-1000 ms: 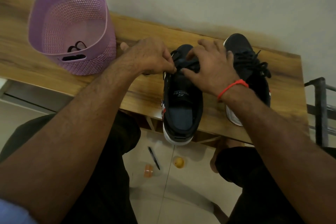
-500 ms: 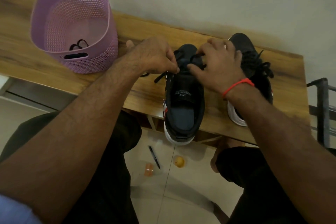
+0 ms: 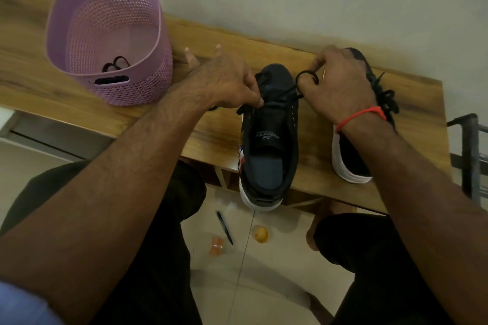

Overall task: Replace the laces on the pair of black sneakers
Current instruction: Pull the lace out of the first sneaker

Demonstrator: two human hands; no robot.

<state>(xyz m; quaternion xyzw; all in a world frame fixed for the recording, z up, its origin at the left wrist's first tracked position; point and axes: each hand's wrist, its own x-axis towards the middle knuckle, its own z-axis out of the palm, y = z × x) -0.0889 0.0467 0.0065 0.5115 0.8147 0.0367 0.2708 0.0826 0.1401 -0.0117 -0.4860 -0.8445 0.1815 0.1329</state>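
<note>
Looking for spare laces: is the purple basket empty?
Not empty. Dark looped cords, possibly laces, lie on the bottom of the purple basket.

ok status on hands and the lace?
Left hand pinches lace at near sneaker. Right hand holds lace loop. Far sneaker laced. Nothing obstructing.

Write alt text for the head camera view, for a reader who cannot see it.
A person's left hand and right hand each pinch part of a black lace on a black sneaker on a wooden bench. A second, laced sneaker sits to its right; a purple basket stands at left.
</note>
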